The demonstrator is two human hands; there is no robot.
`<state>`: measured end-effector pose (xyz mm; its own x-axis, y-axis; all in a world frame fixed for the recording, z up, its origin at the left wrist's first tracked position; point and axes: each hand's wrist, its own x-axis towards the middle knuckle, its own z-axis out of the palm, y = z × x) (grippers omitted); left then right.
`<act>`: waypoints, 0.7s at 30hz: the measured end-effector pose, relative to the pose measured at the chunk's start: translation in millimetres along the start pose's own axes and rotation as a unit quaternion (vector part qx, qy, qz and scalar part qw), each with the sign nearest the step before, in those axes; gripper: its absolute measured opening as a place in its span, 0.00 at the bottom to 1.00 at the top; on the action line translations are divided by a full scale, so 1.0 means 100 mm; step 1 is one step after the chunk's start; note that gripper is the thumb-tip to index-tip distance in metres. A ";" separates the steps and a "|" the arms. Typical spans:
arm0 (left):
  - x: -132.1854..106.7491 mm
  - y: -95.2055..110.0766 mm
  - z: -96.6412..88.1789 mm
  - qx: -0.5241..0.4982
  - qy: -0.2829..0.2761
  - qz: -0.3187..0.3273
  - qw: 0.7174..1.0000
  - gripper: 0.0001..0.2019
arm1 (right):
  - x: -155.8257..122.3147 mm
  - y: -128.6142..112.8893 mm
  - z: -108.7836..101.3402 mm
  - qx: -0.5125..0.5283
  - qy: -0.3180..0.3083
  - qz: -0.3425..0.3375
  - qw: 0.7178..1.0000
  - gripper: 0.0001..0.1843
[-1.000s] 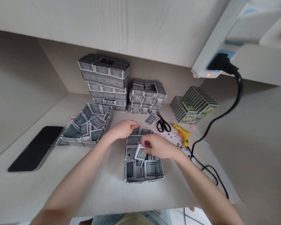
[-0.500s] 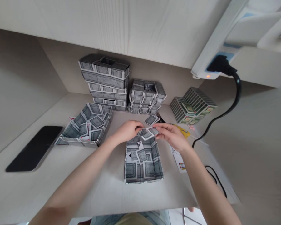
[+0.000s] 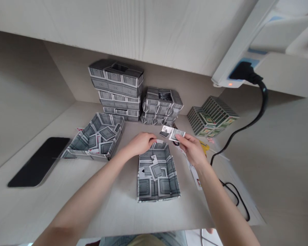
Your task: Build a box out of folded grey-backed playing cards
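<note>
In front of me a box made of folded playing cards (image 3: 175, 172) stands on the desk, its inside lined with grey card backs and a few card faces. At its far rim my left hand (image 3: 143, 141) is closed in a pinch on a white-edged playing card (image 3: 159, 141). Right of that rim, my right hand (image 3: 191, 146) holds a folded playing card (image 3: 176, 134) between thumb and fingers, grey back showing. Just left of it is a card face (image 3: 166, 129) reading 6 or 9; whether it is joined to the held card I cannot tell.
A wider card box (image 3: 74, 152) with loose cards stands left, near a black phone (image 3: 38, 162). Stacked card boxes (image 3: 118, 82) and a smaller stack (image 3: 161, 104) stand at the back. Green-striped boxes (image 3: 210, 114) sit right, below a power strip (image 3: 228, 77) with a hanging black cable (image 3: 261, 102).
My right hand has moved away from the left, lifting a folded card off to the right of the box rim. The left hand stays at the rim.
</note>
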<state>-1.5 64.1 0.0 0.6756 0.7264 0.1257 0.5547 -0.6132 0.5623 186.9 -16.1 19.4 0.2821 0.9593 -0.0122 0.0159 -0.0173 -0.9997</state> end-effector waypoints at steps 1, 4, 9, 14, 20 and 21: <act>0.00 0.00 0.00 0.002 0.002 0.001 1.000 0.16 | 0.01 0.00 0.00 0.001 0.006 -0.010 1.000 0.11; -0.01 0.01 -0.01 0.006 0.004 0.007 1.000 0.15 | 0.01 -0.01 -0.01 0.012 0.031 -0.055 0.998 0.06; -0.01 0.03 -0.01 0.019 0.008 -0.010 1.000 0.14 | 0.01 -0.08 -0.03 0.021 0.048 -0.177 0.983 0.08; -0.03 0.06 -0.01 0.038 0.020 -0.020 0.999 0.13 | 0.06 -0.11 -0.04 -0.071 0.029 -0.165 0.983 0.15; -0.05 0.10 -0.02 0.044 0.025 -0.022 0.998 0.12 | 0.13 0.03 -0.06 -0.253 -0.041 -0.133 0.957 0.13; -0.05 0.11 -0.02 0.047 0.025 -0.023 0.998 0.12 | 0.14 0.05 -0.06 -0.260 -0.056 -0.122 0.956 0.18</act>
<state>0.4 54.7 7.6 0.6236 0.7684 0.1438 0.6303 -0.6031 0.4889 196.5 -4.6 14.5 0.1050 0.9763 0.1893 0.5509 0.1014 -0.8284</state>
